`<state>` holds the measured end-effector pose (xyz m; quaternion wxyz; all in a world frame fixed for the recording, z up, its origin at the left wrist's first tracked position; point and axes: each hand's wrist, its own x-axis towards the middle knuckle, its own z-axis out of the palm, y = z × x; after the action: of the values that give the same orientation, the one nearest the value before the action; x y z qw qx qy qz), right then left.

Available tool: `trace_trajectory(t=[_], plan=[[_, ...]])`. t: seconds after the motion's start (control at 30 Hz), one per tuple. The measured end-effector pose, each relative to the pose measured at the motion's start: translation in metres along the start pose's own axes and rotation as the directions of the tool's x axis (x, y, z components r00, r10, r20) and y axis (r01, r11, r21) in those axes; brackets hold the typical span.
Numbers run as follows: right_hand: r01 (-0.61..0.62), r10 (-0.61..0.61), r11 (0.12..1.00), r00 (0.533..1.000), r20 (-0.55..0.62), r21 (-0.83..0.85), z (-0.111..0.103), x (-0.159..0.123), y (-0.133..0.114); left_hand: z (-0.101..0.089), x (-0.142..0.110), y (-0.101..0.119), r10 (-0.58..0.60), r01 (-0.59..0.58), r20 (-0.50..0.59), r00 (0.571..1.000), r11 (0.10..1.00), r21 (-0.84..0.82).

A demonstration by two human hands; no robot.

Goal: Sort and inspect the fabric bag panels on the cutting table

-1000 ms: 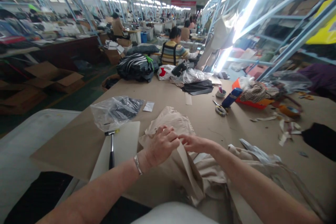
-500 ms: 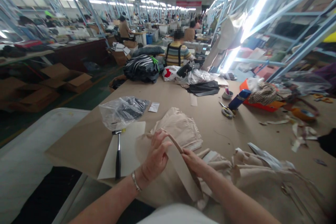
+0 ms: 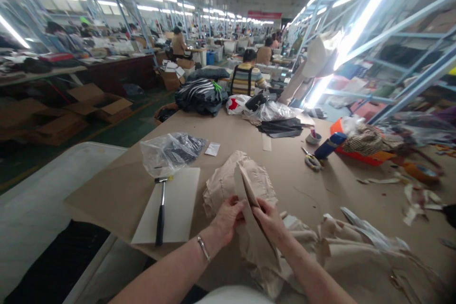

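Both my hands pinch a beige fabric piece [image 3: 249, 190] that stands upright between them over the brown table [image 3: 228, 137]. My left hand [image 3: 228, 218], with a bracelet on the wrist, grips its left side with curled fingers. My right hand [image 3: 272, 221] holds its right side. Behind the piece lies a pile of beige fabric [image 3: 224, 178]. More beige fabric [image 3: 342, 251] spreads to my right. A hammer [image 3: 161, 209] rests on a pale board [image 3: 174, 206] left of my hands.
A clear plastic bag [image 3: 171, 152] with dark contents lies beyond the hammer. Scissors [image 3: 310, 160], a blue bottle [image 3: 329, 145] and an orange tray [image 3: 359, 154] sit at the right. A seated person in a striped top [image 3: 247, 76] works at the far end. Cardboard boxes [image 3: 96, 102] stand on the left floor.
My hands have drawn closer to me and turned the beige piece from lying slanted to standing upright on edge. The view has shifted slightly left and down.
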<state>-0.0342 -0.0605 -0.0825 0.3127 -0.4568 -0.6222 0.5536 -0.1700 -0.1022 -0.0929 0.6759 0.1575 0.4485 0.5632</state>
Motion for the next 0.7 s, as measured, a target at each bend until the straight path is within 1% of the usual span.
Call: trace_trajectory(t=[0.03,0.07,0.1,0.13,0.17,0.2,0.27,0.3,0.33,0.37,0.4,0.43,0.47,0.5,0.53,0.6,0.63,0.67,0.7], plan=[[-0.061,0.062,0.989,0.998,-0.006,0.134,0.000,-0.002,-0.003,0.001,0.002,0.002,-0.014,0.014,0.024,1.000,1.000,-0.024],[-0.117,0.124,0.958,0.992,-0.010,0.264,-0.001,-0.005,-0.006,0.002,0.002,0.005,-0.021,0.023,0.047,0.999,0.999,-0.040],[-0.158,0.173,0.918,0.985,-0.008,0.365,-0.002,-0.007,-0.010,0.003,0.000,0.008,-0.023,0.027,0.077,0.997,0.998,-0.051],[-0.184,0.202,0.888,0.979,0.003,0.421,-0.004,-0.009,-0.013,0.005,-0.003,0.012,-0.019,0.025,0.115,0.993,0.998,-0.060],[-0.202,0.212,0.878,0.977,0.025,0.434,-0.006,-0.011,-0.016,0.007,-0.007,0.017,-0.016,0.026,0.157,0.987,0.998,-0.061],[-0.221,0.214,0.884,0.975,0.065,0.412,-0.010,-0.012,-0.017,0.009,-0.013,0.022,-0.023,0.035,0.201,0.979,0.998,-0.059],[-0.242,0.206,0.923,0.968,0.146,0.298,-0.018,-0.012,-0.015,0.015,-0.030,0.032,-0.051,0.067,0.300,0.953,0.997,-0.043],[-0.230,0.195,0.945,0.967,0.163,0.232,-0.023,-0.009,-0.012,0.017,-0.040,0.036,-0.074,0.091,0.363,0.929,0.995,-0.029],[-0.210,0.184,0.962,0.970,0.158,0.172,-0.029,-0.006,-0.007,0.020,-0.051,0.040,-0.118,0.135,0.437,0.892,0.991,-0.008],[-0.188,0.171,0.973,0.977,0.132,0.131,-0.035,-0.002,-0.002,0.022,-0.061,0.042,-0.174,0.191,0.514,0.840,0.981,0.019],[-0.168,0.157,0.978,0.983,0.093,0.121,-0.040,0.002,0.003,0.024,-0.069,0.044,-0.232,0.250,0.578,0.782,0.967,0.050],[-0.158,0.153,0.976,0.987,0.050,0.148,-0.045,0.006,0.007,0.024,-0.075,0.045,-0.285,0.300,0.619,0.732,0.950,0.082],[-0.165,0.165,0.963,0.986,0.017,0.212,-0.047,0.009,0.009,0.023,-0.078,0.046,-0.321,0.333,0.635,0.702,0.937,0.106],[-0.198,0.202,0.934,0.979,0.019,0.298,-0.048,0.009,0.008,0.021,-0.077,0.048,-0.333,0.342,0.630,0.701,0.933,0.113],[-0.257,0.246,0.886,0.966,0.079,0.386,-0.048,0.008,0.006,0.017,-0.072,0.050,-0.321,0.327,0.608,0.726,0.939,0.105],[-0.393,0.287,0.772,0.917,0.277,0.499,-0.045,-0.002,-0.007,0.004,-0.054,0.057,-0.267,0.261,0.536,0.801,0.961,0.087],[-0.428,0.274,0.747,0.895,0.351,0.509,-0.044,-0.010,-0.016,-0.003,-0.043,0.062,-0.236,0.224,0.491,0.839,0.971,0.085],[-0.409,0.241,0.769,0.898,0.369,0.492,-0.043,-0.019,-0.025,-0.010,-0.032,0.069,-0.211,0.187,0.447,0.870,0.977,0.097],[-0.329,0.191,0.830,0.926,0.326,0.450,-0.043,-0.028,-0.033,-0.015,-0.022,0.076,-0.180,0.145,0.404,0.897,0.983,0.117]])
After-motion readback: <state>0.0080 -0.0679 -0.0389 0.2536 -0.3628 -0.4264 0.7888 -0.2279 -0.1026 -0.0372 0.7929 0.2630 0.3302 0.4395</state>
